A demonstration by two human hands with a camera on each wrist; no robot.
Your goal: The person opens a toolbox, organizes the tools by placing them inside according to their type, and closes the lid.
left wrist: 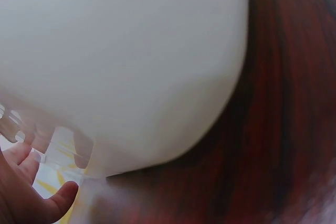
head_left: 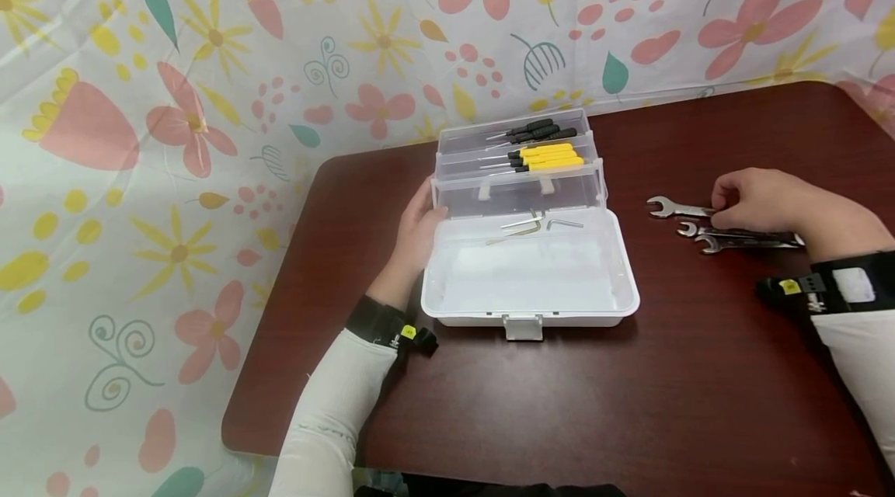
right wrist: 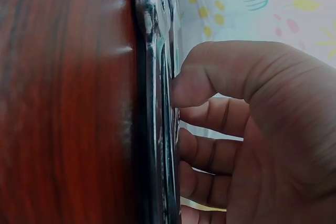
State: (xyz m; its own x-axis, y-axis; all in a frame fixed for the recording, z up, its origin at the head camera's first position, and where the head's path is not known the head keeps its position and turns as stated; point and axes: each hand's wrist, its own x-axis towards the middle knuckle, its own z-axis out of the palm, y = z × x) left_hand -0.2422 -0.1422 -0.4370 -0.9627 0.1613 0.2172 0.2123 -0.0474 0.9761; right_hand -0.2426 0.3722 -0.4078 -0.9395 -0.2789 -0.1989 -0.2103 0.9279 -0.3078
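Observation:
A white toolbox point(head_left: 447, 287) stands open, its clear tiered trays point(head_left: 454, 198) raised at the back. My left hand point(head_left: 417, 229) rests against the left side of the trays, fingers by the edge and thumb extended; the left wrist view shows the fingers point(left wrist: 23, 163) beside the clear plastic. To the right of the box, my right hand point(head_left: 762, 206) pinches the farthest open-end wrench point(head_left: 674, 208) with thumb and curled fingers. Two more wrenches point(head_left: 751, 243) lie just in front, partly beneath the hand. In the right wrist view, the fingertips are right at the shiny wrenches point(right wrist: 155, 77).
Yellow-handled screwdrivers point(head_left: 552, 157) and black-handled ones point(head_left: 541, 130) lie in the raised trays. Several hex keys point(head_left: 565, 224) are at the back of the white base. A latch point(head_left: 523, 328) hangs at the box front. The brown table point(head_left: 629, 404) meets a patterned cloth point(head_left: 377, 39) behind.

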